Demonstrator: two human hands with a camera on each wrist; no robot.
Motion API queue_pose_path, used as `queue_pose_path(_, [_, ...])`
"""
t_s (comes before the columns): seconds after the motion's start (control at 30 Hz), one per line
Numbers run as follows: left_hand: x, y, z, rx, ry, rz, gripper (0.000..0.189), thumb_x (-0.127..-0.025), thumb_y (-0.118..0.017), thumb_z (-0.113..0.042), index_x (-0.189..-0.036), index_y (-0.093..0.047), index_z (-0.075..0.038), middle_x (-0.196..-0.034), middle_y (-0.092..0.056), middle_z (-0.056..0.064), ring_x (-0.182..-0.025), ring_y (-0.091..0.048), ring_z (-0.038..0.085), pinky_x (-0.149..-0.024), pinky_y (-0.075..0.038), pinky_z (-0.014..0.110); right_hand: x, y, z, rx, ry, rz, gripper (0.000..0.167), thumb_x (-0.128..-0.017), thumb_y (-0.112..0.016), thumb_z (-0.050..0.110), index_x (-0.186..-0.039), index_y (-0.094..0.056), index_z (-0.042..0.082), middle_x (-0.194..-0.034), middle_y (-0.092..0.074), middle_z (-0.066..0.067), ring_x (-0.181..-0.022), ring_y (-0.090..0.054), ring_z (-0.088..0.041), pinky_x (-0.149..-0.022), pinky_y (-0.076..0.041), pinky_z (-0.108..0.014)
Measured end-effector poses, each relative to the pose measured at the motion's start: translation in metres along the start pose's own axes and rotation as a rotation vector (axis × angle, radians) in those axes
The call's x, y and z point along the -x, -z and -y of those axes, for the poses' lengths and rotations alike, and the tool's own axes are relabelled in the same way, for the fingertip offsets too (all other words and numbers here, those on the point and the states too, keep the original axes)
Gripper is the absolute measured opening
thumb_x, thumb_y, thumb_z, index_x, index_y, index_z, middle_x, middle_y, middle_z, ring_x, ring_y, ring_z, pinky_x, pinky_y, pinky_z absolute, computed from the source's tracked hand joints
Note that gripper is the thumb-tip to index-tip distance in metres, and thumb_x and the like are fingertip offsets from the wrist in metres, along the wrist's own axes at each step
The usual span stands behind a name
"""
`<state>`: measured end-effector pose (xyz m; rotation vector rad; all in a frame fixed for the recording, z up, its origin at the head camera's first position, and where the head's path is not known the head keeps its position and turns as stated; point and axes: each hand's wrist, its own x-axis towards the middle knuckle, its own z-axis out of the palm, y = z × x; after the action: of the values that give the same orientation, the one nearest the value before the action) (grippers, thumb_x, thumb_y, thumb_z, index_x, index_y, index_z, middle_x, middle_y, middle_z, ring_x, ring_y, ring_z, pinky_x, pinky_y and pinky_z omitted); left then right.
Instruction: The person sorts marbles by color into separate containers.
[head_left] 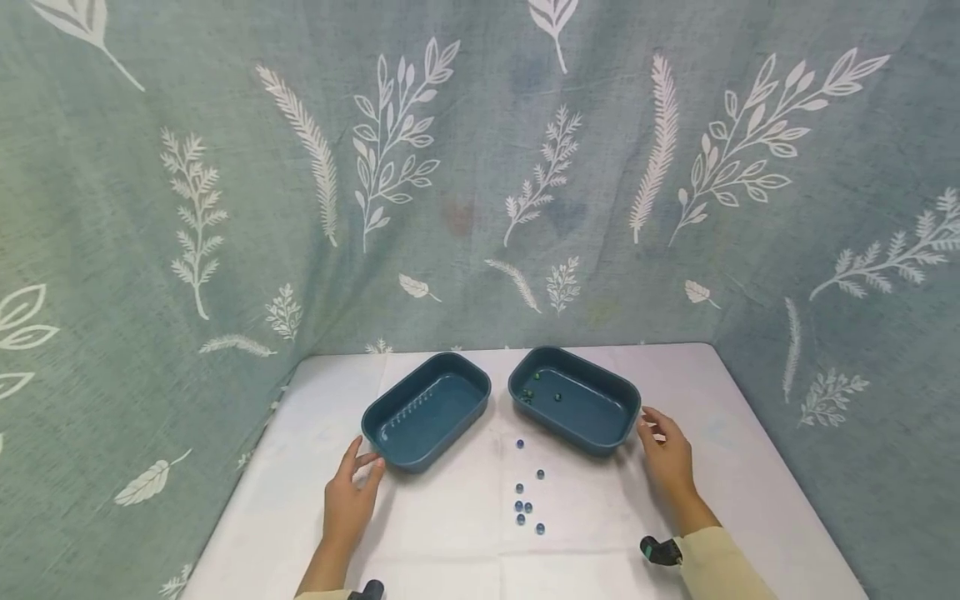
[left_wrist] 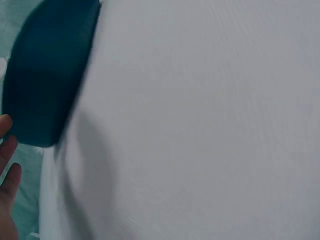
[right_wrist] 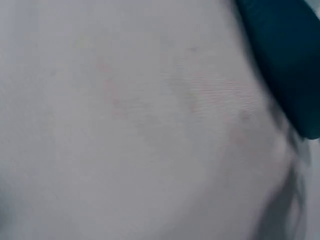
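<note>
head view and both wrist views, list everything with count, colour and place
table: one, white, centre
left tray: one, dark teal, left on table
right tray: one, dark teal, right on table
green marbles: exact count unclear, green, in right tray
blue marbles: seven, blue, loose on table, nearer side
cloth: count unclear, blue-green, white plants, behind and beside table
wrist devices: two, black, beside sleeves
sleeves: two, cream, head view's lower edge
left grip: one bare hand, at left tray's near end
right grip: one bare hand, at right tray's right end
</note>
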<state>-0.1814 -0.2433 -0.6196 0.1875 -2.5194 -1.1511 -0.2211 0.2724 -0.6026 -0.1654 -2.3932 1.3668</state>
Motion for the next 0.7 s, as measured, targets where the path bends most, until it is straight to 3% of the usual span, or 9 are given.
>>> queue_pose_path(0.13, [0.004, 0.001, -0.018, 0.024, -0.062, -0.078, 0.049, -0.095, -0.064, -0.034, -0.136, -0.055, -0.009, -0.113, -0.070, 0.006, -0.124, -0.053, 0.031, -0.106, -0.036, 0.051, 0.003, -0.010, -0.008, -0.024, 0.035, -0.053, 0.042, -0.100, -0.056, 0.027, -0.138, -0.054, 0.009, -0.124, -0.058, -0.011, -0.103, -0.053, -0.022, -0.083, -0.043, -0.040])
queue_pose_path(0.23, [0.011, -0.001, -0.032, 0.050, -0.111, -0.086, 0.039, -0.094, -0.067, -0.027, -0.126, -0.062, -0.005, -0.107, -0.071, 0.007, -0.117, -0.058, 0.031, -0.103, -0.039, 0.050, 0.004, -0.017, -0.013, -0.032, 0.018, -0.066, 0.046, -0.101, -0.056, 0.028, -0.142, -0.049, 0.010, -0.129, -0.055, -0.011, -0.108, -0.053, -0.025, -0.085, -0.044, -0.042])
queue_pose_path(0.47, [0.019, -0.016, -0.052, 0.099, -0.175, 0.000, 0.032, -0.093, -0.069, -0.025, -0.119, -0.067, -0.006, -0.099, -0.074, 0.002, -0.111, -0.063, 0.027, -0.098, -0.044, 0.048, 0.008, -0.028, -0.019, 0.002, -0.008, -0.008, 0.056, -0.101, -0.051, 0.038, -0.151, -0.037, 0.017, -0.139, -0.046, -0.012, -0.124, -0.049, -0.032, -0.096, -0.045, -0.050])
queue_pose_path(0.7, [0.021, -0.030, -0.068, 0.143, -0.251, 0.090, 0.030, -0.090, -0.073, -0.017, -0.117, -0.068, -0.006, -0.102, -0.073, 0.007, -0.105, -0.066, 0.024, -0.094, -0.048, 0.045, 0.012, -0.032, -0.025, 0.064, 0.045, 0.026, 0.055, -0.103, -0.047, 0.038, -0.152, -0.035, 0.016, -0.141, -0.045, -0.016, -0.123, -0.049, -0.035, -0.099, -0.041, -0.052])
